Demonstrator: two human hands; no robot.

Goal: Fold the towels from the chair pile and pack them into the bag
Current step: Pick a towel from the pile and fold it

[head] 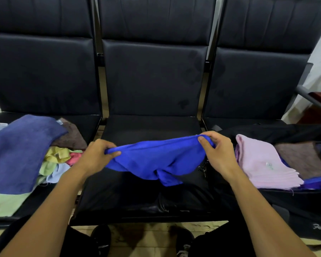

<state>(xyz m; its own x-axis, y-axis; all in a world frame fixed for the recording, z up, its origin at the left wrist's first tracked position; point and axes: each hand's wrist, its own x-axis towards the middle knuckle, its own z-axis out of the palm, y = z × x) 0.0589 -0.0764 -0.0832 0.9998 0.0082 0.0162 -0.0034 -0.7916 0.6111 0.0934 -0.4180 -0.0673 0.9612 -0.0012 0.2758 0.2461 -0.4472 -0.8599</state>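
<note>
**A:** Where is the blue towel (156, 160) right now?

**B:** Over the middle seat (152, 127), held up off the cushion. Its top edge runs from about nine o'clock to three o'clock, rising a little toward the right, and the rest sags down toward six o'clock in a bunched fold.

**A:** And the grips?

**B:** The left hand (98, 154) pinches the left end of that edge between thumb and curled fingers. The right hand (214, 151) pinches the right end the same way, thumb on top. Both are closed on the cloth.

**A:** So what does the next move turn on?

**B:** I judge it is the long axis between the two hands. The towel hangs below the grips, toward the person, so it needs laying flat on the seat or bringing end to end.

**A:** And packing?

**B:** The bag (278, 134) lies at three o'clock, with a pink folded towel (263, 164) on top of its contents; the right hand is nearer. The unfolded pile (26, 145) sits at nine o'clock.
</note>
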